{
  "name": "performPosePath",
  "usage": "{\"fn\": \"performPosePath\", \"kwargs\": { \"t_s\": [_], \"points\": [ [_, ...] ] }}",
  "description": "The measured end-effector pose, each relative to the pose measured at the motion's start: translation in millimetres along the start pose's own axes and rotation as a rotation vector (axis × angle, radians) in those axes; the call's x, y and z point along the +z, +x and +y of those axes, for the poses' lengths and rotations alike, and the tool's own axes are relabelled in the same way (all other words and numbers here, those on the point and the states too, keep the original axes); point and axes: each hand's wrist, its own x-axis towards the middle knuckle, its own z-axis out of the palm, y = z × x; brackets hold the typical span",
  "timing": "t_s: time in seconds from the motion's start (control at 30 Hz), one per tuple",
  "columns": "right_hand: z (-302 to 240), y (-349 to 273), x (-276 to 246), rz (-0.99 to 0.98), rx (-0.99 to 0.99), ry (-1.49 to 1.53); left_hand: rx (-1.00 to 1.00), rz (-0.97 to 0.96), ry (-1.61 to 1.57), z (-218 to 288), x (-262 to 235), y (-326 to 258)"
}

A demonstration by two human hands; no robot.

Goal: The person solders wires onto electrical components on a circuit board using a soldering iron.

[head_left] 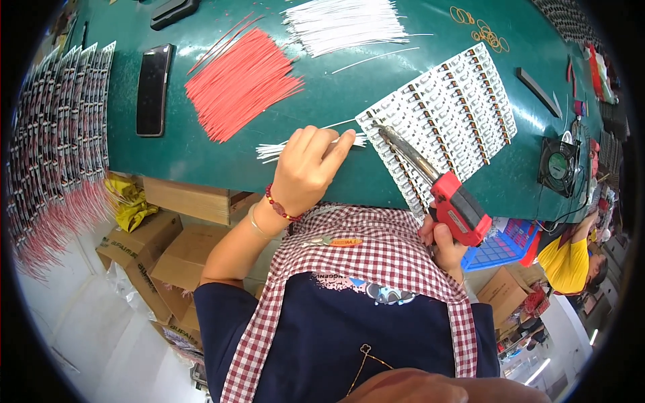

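My left hand [308, 164] is closed around a small bundle of white wires [270, 151] near the table's front edge. One wire reaches from its fingers to the left corner of a white circuit board panel [451, 87], which carries rows of small dark parts. In my right hand [443, 243] is a red and black soldering gun [461, 209], its long tip angled up and left over the panel's left corner, close to that wire's end. Whether the tip touches the board I cannot tell. Beyond my left hand lie a pile of red wires [243, 84] and a pile of white wires [346, 25].
On the green table [322, 84] are a phone [154, 91], rubber bands [490, 37], a dark bar [539, 92] and a small fan [559, 162]. Wired boards [67, 121] stand at the left edge. A blue basket [500, 245] and a person in yellow [566, 265] are at right.
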Motion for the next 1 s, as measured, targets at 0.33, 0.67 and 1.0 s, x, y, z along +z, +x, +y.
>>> {"fn": "performPosePath", "kwargs": {
  "t_s": [0.33,0.67,1.0],
  "points": [
    [-3,9,5,-0.101,0.025,0.026,-0.033,-0.088,0.000,1,5,1],
    [-7,5,3,-0.105,0.017,0.010,-0.030,-0.100,0.000,2,5,2],
    [-6,6,2,-0.111,0.035,-0.060,-0.036,-0.095,0.010,2,5,3]
  ]
}}
